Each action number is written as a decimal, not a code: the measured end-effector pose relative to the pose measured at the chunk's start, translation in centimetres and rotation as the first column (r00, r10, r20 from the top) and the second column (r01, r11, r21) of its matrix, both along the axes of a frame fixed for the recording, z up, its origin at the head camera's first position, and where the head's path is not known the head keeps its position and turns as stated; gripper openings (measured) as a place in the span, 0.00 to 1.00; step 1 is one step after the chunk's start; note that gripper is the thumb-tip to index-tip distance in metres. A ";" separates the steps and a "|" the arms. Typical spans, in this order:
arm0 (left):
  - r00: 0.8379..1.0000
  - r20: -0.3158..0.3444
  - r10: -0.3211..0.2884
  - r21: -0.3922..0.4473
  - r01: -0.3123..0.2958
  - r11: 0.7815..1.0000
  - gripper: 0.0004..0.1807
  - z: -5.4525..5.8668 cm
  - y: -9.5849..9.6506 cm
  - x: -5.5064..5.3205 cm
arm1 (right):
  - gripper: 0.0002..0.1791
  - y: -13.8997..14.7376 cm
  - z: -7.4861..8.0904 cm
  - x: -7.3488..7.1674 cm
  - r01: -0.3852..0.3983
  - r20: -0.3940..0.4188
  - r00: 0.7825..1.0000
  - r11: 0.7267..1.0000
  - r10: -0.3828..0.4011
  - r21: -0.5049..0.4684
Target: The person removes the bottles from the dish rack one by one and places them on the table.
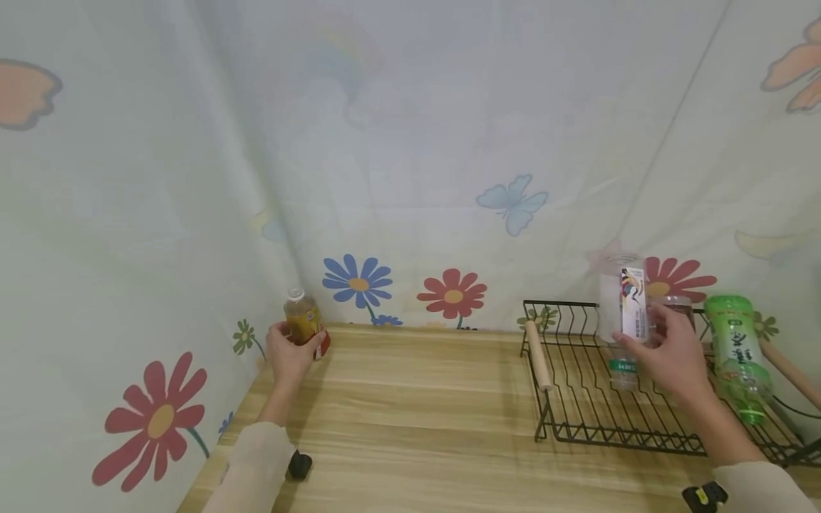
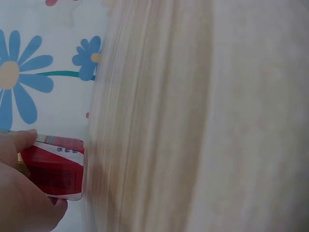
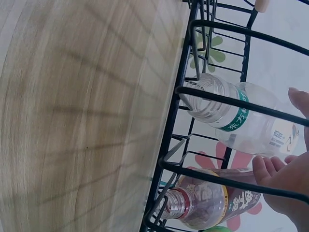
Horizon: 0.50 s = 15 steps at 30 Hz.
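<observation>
Near the back left corner of the table, my left hand grips a clear plastic bottle with a yellow and red label. Its base is close against the tabletop, as the red label in the left wrist view shows. On the right, my right hand has thumb and fingers round a clear empty bottle with a white label. This bottle is upside down in a black wire rack, its green-ringed neck between the wires. The fingers lie along its lower part in the right wrist view.
Beside that bottle, an upturned bottle with a dark label sits in the rack. A green-labelled bottle leans farther right. The rack has wooden handles. A flower-printed curtain borders the wooden table behind and left.
</observation>
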<state>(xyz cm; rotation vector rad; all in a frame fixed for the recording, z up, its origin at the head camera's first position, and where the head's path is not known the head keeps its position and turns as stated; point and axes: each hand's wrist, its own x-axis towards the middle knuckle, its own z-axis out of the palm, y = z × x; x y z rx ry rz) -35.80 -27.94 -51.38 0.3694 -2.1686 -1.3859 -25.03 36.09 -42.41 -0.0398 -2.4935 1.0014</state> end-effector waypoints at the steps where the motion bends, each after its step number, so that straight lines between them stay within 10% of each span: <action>1: 1.000 0.000 0.001 -0.002 -0.001 1.000 0.41 0.0 0.0 0.0 | 0.48 0.0 -0.1 -0.1 -0.002 0.003 1.000 1.000 0.002 0.005; 15: 1.000 0.022 -0.003 -0.070 0.004 0.998 0.41 -0.1 -0.5 -0.1 | 0.47 0.4 -0.8 -1.0 0.026 0.034 0.999 0.990 -0.031 0.141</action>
